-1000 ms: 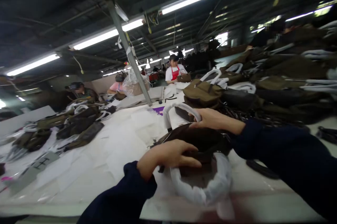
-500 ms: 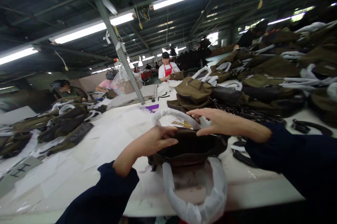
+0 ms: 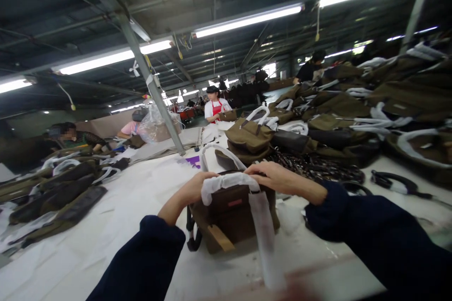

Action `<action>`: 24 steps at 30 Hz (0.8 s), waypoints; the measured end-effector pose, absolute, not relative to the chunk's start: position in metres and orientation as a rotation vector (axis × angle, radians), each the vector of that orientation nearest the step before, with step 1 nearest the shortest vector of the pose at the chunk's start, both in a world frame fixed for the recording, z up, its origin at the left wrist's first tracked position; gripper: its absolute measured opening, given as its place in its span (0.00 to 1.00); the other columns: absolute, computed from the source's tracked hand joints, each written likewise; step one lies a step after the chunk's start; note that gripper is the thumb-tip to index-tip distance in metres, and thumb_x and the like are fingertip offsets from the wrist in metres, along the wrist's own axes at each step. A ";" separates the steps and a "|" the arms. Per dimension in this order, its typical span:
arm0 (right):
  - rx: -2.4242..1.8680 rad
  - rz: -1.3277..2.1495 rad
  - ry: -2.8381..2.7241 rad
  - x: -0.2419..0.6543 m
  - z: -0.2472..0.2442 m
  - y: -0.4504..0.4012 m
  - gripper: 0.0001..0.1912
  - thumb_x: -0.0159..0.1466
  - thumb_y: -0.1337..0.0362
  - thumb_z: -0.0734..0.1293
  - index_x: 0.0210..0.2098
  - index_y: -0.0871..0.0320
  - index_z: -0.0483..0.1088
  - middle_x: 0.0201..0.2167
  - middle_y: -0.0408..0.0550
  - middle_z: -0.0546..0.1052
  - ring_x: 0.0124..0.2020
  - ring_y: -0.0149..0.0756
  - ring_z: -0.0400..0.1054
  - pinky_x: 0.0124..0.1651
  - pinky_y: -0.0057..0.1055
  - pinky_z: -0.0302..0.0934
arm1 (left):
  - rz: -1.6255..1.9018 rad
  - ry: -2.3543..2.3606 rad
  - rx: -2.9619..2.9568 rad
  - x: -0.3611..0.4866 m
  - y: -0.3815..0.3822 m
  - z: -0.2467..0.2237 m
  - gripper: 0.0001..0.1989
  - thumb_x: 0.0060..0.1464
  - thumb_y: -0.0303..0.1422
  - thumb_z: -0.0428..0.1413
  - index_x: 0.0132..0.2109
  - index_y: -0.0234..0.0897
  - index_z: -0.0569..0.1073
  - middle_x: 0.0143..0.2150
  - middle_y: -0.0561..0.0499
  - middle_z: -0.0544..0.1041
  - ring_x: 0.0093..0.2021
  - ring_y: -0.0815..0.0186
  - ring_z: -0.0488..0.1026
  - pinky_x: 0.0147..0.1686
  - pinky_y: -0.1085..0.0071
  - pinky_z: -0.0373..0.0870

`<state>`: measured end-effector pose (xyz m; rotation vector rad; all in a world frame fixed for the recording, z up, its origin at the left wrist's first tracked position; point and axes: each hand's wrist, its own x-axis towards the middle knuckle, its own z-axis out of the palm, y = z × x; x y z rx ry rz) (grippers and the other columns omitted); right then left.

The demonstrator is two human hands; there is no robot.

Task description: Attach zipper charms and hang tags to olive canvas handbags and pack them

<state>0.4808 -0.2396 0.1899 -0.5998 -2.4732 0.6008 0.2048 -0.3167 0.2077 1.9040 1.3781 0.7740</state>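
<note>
An olive-brown bag (image 3: 233, 225) stands upright on the white table, its front towards me, with a small reddish label and a tan tag (image 3: 221, 238). White wrap covers its near handle (image 3: 229, 182), which arches across the bag's top, and its far handle (image 3: 226, 148) rises behind. My left hand (image 3: 192, 190) is at the top left edge, its fingertips hidden behind the near handle. My right hand (image 3: 273, 177) closes its fingers on the top right edge of the bag. A dark strap hangs at the bag's left side.
Olive bags with wrapped handles are heaped at the right (image 3: 353, 103) and left (image 3: 67, 183). White paper sheets (image 3: 141, 192) cover the table's left part. Dark chains (image 3: 318, 166) and a black strap (image 3: 395, 182) lie to the right. Several people work beyond.
The bag has turned upright, its front now showing instead of its open top. The near handle has swung up from the table edge. Both hands have moved slightly left, and my right fingers have closed.
</note>
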 end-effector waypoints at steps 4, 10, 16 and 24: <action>-0.632 0.611 -2.339 0.484 0.188 -0.238 0.18 0.68 0.56 0.61 0.51 0.56 0.75 0.46 0.47 0.79 0.45 0.41 0.72 0.48 0.33 0.64 | 0.833 1.400 1.819 0.201 -0.325 0.206 0.16 0.46 0.32 0.58 0.42 0.30 0.79 0.36 0.50 0.81 0.37 0.59 0.75 0.39 0.70 0.70; -0.644 0.669 -2.212 0.489 0.190 -0.240 0.19 0.68 0.54 0.61 0.50 0.57 0.75 0.49 0.48 0.78 0.47 0.41 0.72 0.49 0.34 0.65 | 0.897 1.368 1.775 0.192 -0.343 0.215 0.18 0.52 0.39 0.58 0.48 0.36 0.79 0.39 0.50 0.81 0.41 0.58 0.75 0.41 0.69 0.71; -0.687 0.731 -2.180 0.489 0.186 -0.241 0.20 0.67 0.53 0.61 0.51 0.58 0.74 0.49 0.50 0.78 0.46 0.42 0.73 0.49 0.36 0.67 | 0.944 1.462 1.789 0.186 -0.355 0.218 0.21 0.57 0.46 0.56 0.50 0.36 0.78 0.42 0.48 0.81 0.44 0.57 0.76 0.46 0.66 0.71; -0.690 0.830 -2.106 0.489 0.179 -0.236 0.23 0.67 0.49 0.62 0.54 0.58 0.71 0.53 0.53 0.76 0.53 0.45 0.70 0.55 0.40 0.66 | 1.104 1.581 1.819 0.178 -0.361 0.212 0.23 0.58 0.45 0.55 0.52 0.34 0.77 0.49 0.45 0.80 0.50 0.56 0.75 0.54 0.62 0.69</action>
